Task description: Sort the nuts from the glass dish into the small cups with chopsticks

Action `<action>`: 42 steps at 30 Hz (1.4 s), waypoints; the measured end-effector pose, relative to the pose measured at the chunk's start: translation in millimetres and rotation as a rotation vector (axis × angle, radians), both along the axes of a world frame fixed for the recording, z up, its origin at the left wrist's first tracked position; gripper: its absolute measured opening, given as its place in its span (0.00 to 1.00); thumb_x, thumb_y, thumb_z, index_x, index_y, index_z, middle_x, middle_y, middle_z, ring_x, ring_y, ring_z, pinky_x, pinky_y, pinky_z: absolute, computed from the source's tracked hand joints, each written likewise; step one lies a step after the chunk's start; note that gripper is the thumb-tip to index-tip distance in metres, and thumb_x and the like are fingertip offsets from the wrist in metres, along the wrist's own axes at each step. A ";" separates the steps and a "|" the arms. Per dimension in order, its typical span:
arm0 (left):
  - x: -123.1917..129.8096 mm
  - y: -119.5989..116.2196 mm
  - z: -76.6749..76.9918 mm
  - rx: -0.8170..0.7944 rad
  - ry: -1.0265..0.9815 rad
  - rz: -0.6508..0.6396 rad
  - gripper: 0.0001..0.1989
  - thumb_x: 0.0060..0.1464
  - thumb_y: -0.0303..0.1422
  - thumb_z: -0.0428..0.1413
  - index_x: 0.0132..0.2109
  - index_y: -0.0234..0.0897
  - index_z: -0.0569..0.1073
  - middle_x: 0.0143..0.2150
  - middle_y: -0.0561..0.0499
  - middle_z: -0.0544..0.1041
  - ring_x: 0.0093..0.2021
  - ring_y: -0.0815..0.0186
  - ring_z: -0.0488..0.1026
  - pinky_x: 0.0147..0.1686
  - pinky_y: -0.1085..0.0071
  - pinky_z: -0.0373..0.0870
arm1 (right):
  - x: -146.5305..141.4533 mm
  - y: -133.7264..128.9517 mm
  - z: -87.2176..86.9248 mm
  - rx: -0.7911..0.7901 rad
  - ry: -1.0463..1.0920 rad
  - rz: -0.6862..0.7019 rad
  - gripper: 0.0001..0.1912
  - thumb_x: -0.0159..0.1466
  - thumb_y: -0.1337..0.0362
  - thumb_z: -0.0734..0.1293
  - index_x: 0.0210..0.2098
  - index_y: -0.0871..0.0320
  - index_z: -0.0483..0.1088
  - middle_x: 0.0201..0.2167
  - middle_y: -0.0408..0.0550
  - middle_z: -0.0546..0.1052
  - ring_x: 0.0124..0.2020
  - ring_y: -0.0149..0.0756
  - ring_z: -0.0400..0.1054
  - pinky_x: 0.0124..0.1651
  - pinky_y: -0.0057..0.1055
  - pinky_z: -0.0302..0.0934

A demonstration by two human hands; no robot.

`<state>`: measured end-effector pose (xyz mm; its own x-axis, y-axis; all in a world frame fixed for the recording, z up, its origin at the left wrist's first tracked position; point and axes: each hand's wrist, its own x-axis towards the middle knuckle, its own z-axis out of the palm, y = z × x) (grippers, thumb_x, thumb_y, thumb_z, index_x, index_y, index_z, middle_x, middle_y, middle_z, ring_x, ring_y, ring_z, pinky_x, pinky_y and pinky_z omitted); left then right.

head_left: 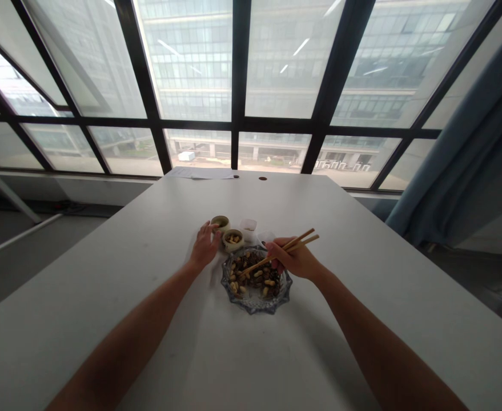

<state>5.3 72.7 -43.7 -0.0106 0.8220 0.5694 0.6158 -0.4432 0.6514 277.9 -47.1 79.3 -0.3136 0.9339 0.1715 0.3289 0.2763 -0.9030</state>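
Observation:
A pair of wooden chopsticks (296,244) is gripped in my right hand (294,260), above the right side of a scalloped glass bowl (254,305). The chopstick tips reach down among the peanuts (258,274) and darker small pieces in that bowl. To the left, my left hand (205,244) has its fingers apart and rests at the side of a small round cup (220,221), holding nothing that I can see. Just in front of it stands a second small cup (233,241) with peanuts inside.
Beside the cups are a small white translucent container (248,227) and another pale one (266,236), partly behind my right hand. Papers (201,173) lie at the far edge of the white table (148,274), before tall windows. A blue curtain (460,131) hangs at right.

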 end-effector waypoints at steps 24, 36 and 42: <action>-12.6 3.0 10.2 0.050 0.009 -0.029 0.07 0.50 0.32 0.64 0.30 0.40 0.72 0.59 0.41 0.74 0.62 0.53 0.70 0.63 0.51 0.68 | 25.2 33.3 -15.7 -0.032 0.651 -0.291 0.33 0.51 0.31 0.72 0.20 0.57 0.67 0.10 0.41 0.68 0.09 0.26 0.57 0.10 0.24 0.51; -11.9 -0.2 11.5 0.061 0.016 -0.029 0.08 0.50 0.29 0.64 0.29 0.39 0.71 0.61 0.41 0.73 0.63 0.52 0.70 0.64 0.50 0.67 | 36.3 41.9 -20.3 -0.003 0.715 -0.342 0.32 0.50 0.32 0.73 0.22 0.55 0.64 0.12 0.40 0.67 0.11 0.27 0.58 0.11 0.25 0.51; -13.3 1.8 9.7 0.026 -0.049 0.025 0.10 0.50 0.36 0.65 0.31 0.39 0.72 0.57 0.39 0.75 0.60 0.52 0.73 0.61 0.51 0.70 | 38.7 47.5 -19.5 0.119 0.792 -0.545 0.33 0.49 0.30 0.71 0.23 0.54 0.63 0.12 0.38 0.67 0.12 0.28 0.61 0.12 0.26 0.53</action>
